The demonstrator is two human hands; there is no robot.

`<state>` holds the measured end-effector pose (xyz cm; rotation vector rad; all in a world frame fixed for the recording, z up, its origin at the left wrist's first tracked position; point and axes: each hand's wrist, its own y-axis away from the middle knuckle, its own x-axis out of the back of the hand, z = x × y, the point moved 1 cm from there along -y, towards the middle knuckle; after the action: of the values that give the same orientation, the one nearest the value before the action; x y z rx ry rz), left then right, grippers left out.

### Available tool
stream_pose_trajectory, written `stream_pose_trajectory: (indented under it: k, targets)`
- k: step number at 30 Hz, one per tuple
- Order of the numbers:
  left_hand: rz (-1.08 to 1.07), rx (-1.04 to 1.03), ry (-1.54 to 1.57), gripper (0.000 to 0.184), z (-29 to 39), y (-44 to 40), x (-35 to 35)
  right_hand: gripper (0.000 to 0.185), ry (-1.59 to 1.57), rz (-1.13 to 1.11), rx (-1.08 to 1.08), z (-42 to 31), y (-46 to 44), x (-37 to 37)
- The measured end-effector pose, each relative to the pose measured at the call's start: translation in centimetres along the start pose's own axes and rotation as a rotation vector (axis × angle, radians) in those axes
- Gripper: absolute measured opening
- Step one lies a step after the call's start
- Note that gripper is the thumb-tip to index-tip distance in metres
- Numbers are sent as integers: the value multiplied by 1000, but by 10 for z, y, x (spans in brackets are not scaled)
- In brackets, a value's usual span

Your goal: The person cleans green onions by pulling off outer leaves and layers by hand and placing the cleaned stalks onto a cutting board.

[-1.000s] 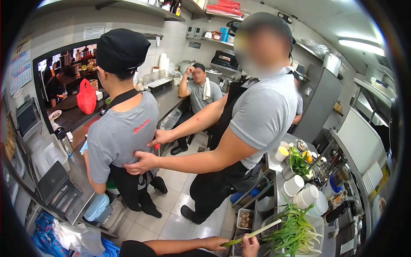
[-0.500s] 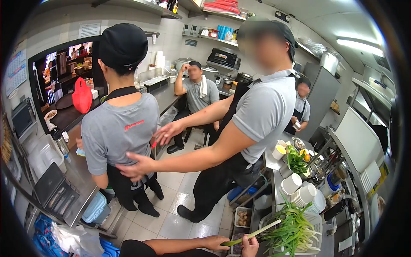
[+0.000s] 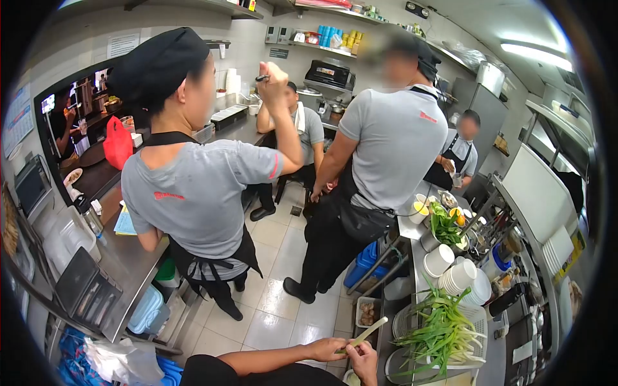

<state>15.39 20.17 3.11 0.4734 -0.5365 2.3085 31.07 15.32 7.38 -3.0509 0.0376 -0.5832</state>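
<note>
A leek stalk [image 3: 371, 329], pale at its upper end, slants up and to the right out of my two hands at the bottom of the view. My left hand [image 3: 327, 349] is closed around its lower part. Close beside it, my right hand [image 3: 364, 360] pinches the same stalk with bent fingers. The lower end of the stalk is hidden by the hands. Just right of them, a heap of leeks [image 3: 441, 331] with long green leaves lies over a white plastic basket [image 3: 476, 316] on the counter.
Stacked white tubs [image 3: 458, 291] and a container of leafy greens [image 3: 444, 225] stand farther along the counter [image 3: 409, 257]. One co-worker [image 3: 193, 193] raises a pen-like object; another [image 3: 393, 141] stands ahead. Two more people are farther back. A crate of round brown items [image 3: 367, 312] sits below.
The stalk has swung more upright and my hands have come closer together. The near co-worker has turned right and raised a hand; the other has turned away and drawn their arms back.
</note>
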Motion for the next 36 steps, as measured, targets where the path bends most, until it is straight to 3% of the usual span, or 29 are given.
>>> stream_pose_trajectory:
  k: [2, 4, 6, 9, 14, 16, 18, 20, 24, 27, 30, 36]
  targets:
    - [40, 12, 84, 35, 7, 3, 4, 29, 25, -13, -14, -14, 3, -1]
    - [66, 40, 37, 34, -10, 3, -4, 37, -263, 100, -39, 9, 1, -4]
    - [132, 18, 87, 33, -14, 3, -7, 33, -246, 152, -42, 30, 3, -1]
    - [42, 122, 22, 30, -14, 6, -5, 23, -237, 234, -140, 27, 13, 0]
    - [57, 141, -31, 32, -10, 7, -6, 18, -305, 171, -233, 65, 23, -4]
    - [61, 162, 4, 33, 0, 9, -4, 16, -79, 137, -154, 54, 27, -6]
    - [59, 188, 38, 34, 3, 11, -4, 17, -87, 142, -143, 38, 29, -9]
    - [76, 199, 59, 34, 2, 12, -7, 21, 60, 160, 24, 34, 31, -14]
    - [183, 170, 33, 34, -2, 14, -10, 27, -126, 52, -152, 66, 35, -15]
    - [341, 337, 133, 33, -11, 15, -16, 16, -119, 6, -173, 60, 36, -20]
    - [335, 548, 199, 32, 5, 12, -2, 14, -217, 41, -185, 46, 33, -26]
    - [474, 582, 465, 34, -6, 6, -6, 16, -124, 81, -138, 26, 19, -20]
